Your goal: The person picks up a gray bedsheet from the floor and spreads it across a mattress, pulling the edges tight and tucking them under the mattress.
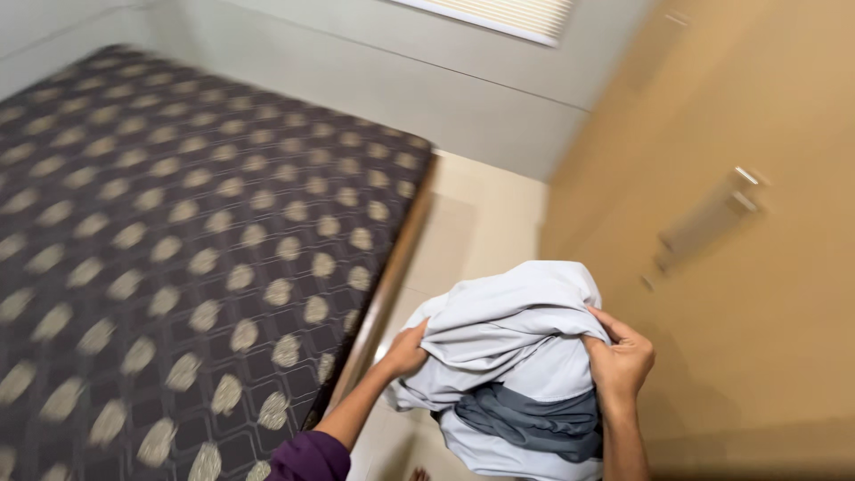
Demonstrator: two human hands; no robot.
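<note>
- Gripping a bundled sheet (512, 343): both hands are closed on the same bunch of pale grey cloth, held up in the air in front of the person.
- Left hand (405, 350): fingers curled into the bundle's left edge, fabric pinched in the fist; a purple sleeve (309, 457) shows at the lower end of the forearm.
- Right hand (622, 359): fingers and thumb clamped on the bundle's upper right side, knuckles facing the camera.
- Bundle: crumpled, with light folds on top and a darker slate-grey band (525, 419) showing low in the middle; the lowest part hangs down to the frame's bottom edge.
- Position: the bundle hangs above the strip of pale tiled floor (481, 223), between the bed on the left and the cupboard on the right; touching neither, as far as can be seen.
- Mattress (160, 232): bare, dark with a repeating pattern of pale oval motifs, filling the left half of the view; a wooden bed edge (387, 285) runs along its right side.
- Wooden cupboard door (739, 294) at right, light brown, with a metal bar handle (708, 223), blurred.
- Grey wall (401, 80) behind; a window blind (517, 13) at top.
</note>
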